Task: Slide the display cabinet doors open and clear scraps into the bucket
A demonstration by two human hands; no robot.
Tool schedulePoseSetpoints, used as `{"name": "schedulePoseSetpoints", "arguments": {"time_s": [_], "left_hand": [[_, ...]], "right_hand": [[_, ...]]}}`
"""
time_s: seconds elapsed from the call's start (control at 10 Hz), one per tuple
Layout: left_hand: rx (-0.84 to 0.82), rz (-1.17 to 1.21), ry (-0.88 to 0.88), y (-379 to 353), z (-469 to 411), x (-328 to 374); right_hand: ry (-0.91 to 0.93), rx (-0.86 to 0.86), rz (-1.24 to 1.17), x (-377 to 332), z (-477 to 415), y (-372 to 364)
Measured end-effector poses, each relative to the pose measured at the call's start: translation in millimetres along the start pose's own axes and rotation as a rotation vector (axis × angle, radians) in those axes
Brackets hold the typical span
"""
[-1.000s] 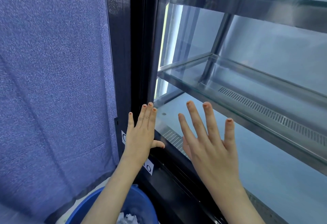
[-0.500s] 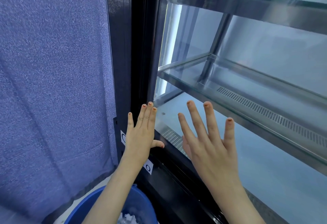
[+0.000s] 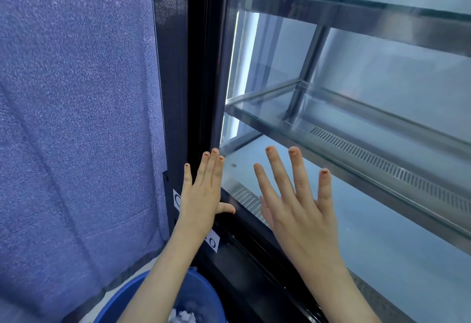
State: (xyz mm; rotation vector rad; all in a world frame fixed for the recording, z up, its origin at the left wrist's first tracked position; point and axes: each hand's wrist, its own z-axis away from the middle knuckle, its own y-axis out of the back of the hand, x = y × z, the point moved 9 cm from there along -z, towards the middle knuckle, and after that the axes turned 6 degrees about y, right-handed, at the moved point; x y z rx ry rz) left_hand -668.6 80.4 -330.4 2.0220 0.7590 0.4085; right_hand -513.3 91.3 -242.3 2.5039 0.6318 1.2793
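The display cabinet has a black frame (image 3: pixel 193 67) and glass shelves (image 3: pixel 293 118) inside. My left hand (image 3: pixel 204 192) lies flat, fingers together, against the black upright at the cabinet's left edge, thumb on the lower rail. My right hand (image 3: pixel 298 208) is spread flat with fingers apart, held over or against the glass above the bottom floor (image 3: pixel 382 233); whether it touches I cannot tell. A blue bucket (image 3: pixel 204 294) stands below my left forearm with white scraps (image 3: pixel 183 316) in it. A small dark speck (image 3: pixel 233 165) sits on the cabinet floor.
A blue-grey fabric curtain (image 3: pixel 76 118) hangs along the left, close to the cabinet side. A metal vent grille (image 3: pixel 248 200) runs along the cabinet's front bottom edge. A white label (image 3: pixel 212 242) is stuck on the black frame near my left wrist.
Both hands keep nearly the same pose and place. The view has shifted very slightly; the black upright looks a little further right.
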Motion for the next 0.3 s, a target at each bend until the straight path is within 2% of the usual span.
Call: {"name": "schedulePoseSetpoints", "arguments": {"time_s": [0.2, 0.3], "left_hand": [[-0.007, 0.013, -0.017, 0, -1, 0], [0.018, 0.0, 0.006, -1, 0, 1]], "right_hand": [[0.0, -0.02, -0.036, 3, -2, 2], [-0.029, 0.043, -0.173, 5, -1, 11]]}}
